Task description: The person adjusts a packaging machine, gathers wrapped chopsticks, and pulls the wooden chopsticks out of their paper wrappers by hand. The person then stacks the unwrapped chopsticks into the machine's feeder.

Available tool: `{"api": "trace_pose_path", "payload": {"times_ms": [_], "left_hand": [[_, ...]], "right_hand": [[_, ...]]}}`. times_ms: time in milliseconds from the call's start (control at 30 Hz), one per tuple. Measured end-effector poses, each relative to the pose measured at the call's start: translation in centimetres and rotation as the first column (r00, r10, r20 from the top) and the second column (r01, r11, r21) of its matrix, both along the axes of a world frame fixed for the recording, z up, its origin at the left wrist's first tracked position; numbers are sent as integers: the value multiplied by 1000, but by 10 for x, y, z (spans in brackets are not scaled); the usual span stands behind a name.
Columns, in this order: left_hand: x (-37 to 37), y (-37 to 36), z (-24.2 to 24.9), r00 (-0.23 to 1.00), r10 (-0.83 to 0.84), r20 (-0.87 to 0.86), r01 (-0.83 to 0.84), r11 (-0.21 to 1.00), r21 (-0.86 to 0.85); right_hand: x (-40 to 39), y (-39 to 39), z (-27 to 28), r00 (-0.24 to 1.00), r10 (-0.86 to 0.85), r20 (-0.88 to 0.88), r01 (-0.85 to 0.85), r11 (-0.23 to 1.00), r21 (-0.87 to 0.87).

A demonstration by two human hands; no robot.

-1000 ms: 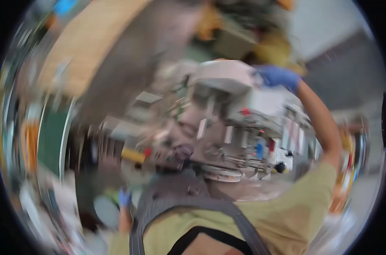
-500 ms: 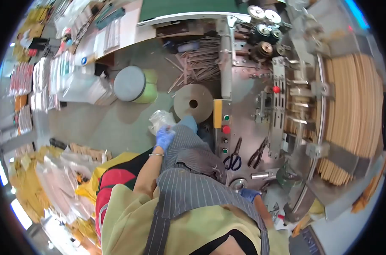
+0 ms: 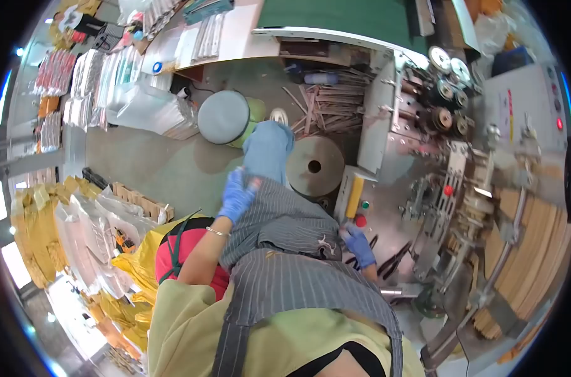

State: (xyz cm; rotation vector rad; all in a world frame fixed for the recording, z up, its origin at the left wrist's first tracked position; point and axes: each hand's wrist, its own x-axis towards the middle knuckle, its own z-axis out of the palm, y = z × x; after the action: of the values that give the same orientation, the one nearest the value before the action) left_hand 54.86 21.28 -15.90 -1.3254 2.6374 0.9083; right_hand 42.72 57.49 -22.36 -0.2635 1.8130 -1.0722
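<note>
My left hand (image 3: pixel 237 196), in a blue glove with bare skin at a fingertip, is by the thigh of my striped apron (image 3: pixel 279 204). Its fingers are apart and nothing shows in them. My right hand (image 3: pixel 359 245), also gloved, is between the apron and the machine's metal bed, with fingers stretched out and empty. Just beyond it is the control box (image 3: pixel 354 195) with a yellow strip and a red button (image 3: pixel 361 220). Scissors (image 3: pixel 373 241) are partly hidden behind the right hand, and black-handled pliers (image 3: pixel 395 261) lie beside them.
A large roll (image 3: pixel 329 179) with a dark centre hole is on the floor ahead. Near it are a round grey-topped stool (image 3: pixel 223 117) and a heap of thin strips (image 3: pixel 342 103). Stacked wooden strips (image 3: pixel 537 245) sit at the machine's right. Yellow bags (image 3: pixel 40 232) are at left.
My view has swung right, and my leg now extends farther forward. The right hand has risen from low beside the machine to near the control box. The white plastic bag beside my left hand is out of sight.
</note>
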Motion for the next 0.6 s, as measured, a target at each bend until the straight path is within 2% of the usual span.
{"api": "trace_pose_path", "payload": {"times_ms": [67,133,167,200,233,267,300,333,367,400,433,467,500,533,567,600], "left_hand": [[1,13,-3,946,-173,273,193,980,-47],[-18,2,-17,782,-346,518,412,911,-15],[-20,-20,-58,707,-495,506,613,785,-88],[-17,-50,-119,598,-627,498,775,610,-163],[-25,-82,-157,456,-735,502,890,390,-238],[-53,-110,-168,375,-801,467,923,370,-108],[-88,-142,-172,258,-860,441,954,299,25],[-120,-178,-171,128,-940,317,966,191,174],[-132,-216,-193,52,-969,241,968,108,225],[-144,-249,-207,-48,-982,180,947,13,322],[-153,-282,-223,-137,-985,109,905,-80,418],[-155,-328,-204,-201,-976,88,861,-133,491],[-162,-362,-191,-220,-970,103,845,-137,518],[-175,-393,-179,-235,-965,113,834,-141,533],[-193,-422,-165,-234,-964,126,837,-135,530],[-212,-448,-159,-204,-968,145,848,-101,519]], "right_hand": [[-9,-56,-29,996,55,-70,-59,996,-63],[-8,-93,-68,918,373,-134,-351,923,159],[-16,-112,-86,858,495,-136,-446,849,283],[-27,-128,-96,861,482,-164,-414,850,325],[-33,-145,-102,868,460,-187,-373,853,366],[-41,-176,-105,887,413,-209,-309,864,397],[-57,-206,-95,893,379,-243,-257,872,416],[-72,-242,-96,929,339,-150,-248,870,426],[-84,-274,-107,936,349,-57,-283,835,471],[-112,-320,-68,985,170,-28,-137,872,470],[-98,-344,-114,998,-42,-55,63,881,469],[-149,-418,-46,858,-477,-189,509,743,435],[-153,-443,-59,779,-601,-176,625,726,287],[-161,-468,-63,660,-720,-213,750,648,134],[-190,-485,-32,611,-782,-122,792,600,115],[-199,-501,-26,519,-831,-200,854,517,68]]}}
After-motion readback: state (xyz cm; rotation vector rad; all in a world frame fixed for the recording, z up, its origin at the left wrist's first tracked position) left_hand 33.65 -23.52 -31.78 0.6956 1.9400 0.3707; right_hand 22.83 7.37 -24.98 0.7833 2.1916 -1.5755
